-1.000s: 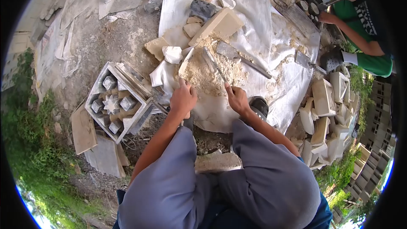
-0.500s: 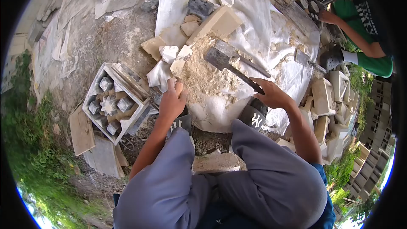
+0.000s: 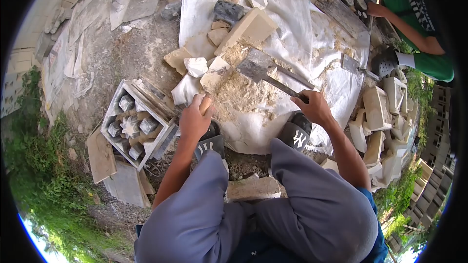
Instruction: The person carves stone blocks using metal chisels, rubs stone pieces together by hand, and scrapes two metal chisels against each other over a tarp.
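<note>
My right hand (image 3: 312, 107) is closed around the dark handle of a flat, square-bladed metal trowel (image 3: 252, 70). The blade is held over a heap of crumbly beige sand-like mix (image 3: 239, 90) on a white sheet, its shadow falling beyond it. My left hand (image 3: 193, 119) grips the tan wooden handle (image 3: 205, 104) of a tool; its far end cannot be told from the beige pieces around it. Just above that hand lie a white lump (image 3: 196, 66) and a pale cloth-like piece (image 3: 185, 89).
Left stands a six-sided mould (image 3: 139, 124) with a star pattern. A black-headed mallet (image 3: 228, 11) and a long beige block (image 3: 248, 29) lie beyond the heap. Cast pieces (image 3: 378, 107) are piled right. A co-worker's hand (image 3: 378, 9) is at upper right.
The trowel's blade has shifted slightly to the right and down, and my right hand has moved slightly right. My left hand has turned, showing more of the wooden handle. The view has shifted a little.
</note>
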A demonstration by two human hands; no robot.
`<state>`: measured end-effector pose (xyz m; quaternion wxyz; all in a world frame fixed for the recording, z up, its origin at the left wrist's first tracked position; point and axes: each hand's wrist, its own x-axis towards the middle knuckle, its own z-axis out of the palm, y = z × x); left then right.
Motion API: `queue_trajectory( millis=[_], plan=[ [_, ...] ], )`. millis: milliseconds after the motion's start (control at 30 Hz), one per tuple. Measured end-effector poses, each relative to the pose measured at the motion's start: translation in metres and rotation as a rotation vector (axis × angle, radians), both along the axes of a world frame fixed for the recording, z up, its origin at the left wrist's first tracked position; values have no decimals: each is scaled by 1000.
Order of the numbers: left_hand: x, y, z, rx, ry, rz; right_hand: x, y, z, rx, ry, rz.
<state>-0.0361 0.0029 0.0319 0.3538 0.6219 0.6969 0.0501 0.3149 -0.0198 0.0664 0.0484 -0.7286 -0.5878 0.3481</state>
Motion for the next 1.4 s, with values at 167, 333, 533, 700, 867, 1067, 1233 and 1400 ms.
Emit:
queue_trajectory(
  millis=[167, 333, 533, 700, 867, 1067, 1233, 1400],
  plan=[
    [1, 7, 3, 567, 158, -131, -15, -34, -14, -215, 343, -112],
    [39, 10, 2, 372, -274, -80, -50, -46, -31, -306, 600, -258],
    [89, 6, -39, -311, -637, -50, -87, -46, -34, -494, 1025, -519],
    [101, 4, -56, -513, -887, 278, -103, -43, -34, -450, 1004, -469],
    [106, -4, -64, -535, -1109, 509, -91, -41, -53, -248, 661, 33],
    [85, -16, -64, -404, -848, 520, -48, -13, -64, 193, 273, 69],
    [58, -24, -58, -355, -853, 434, -13, 18, -91, 456, -114, -68],
    [57, -29, -63, -306, -798, 428, 4, 33, -102, 390, -246, 82]
  ],
)
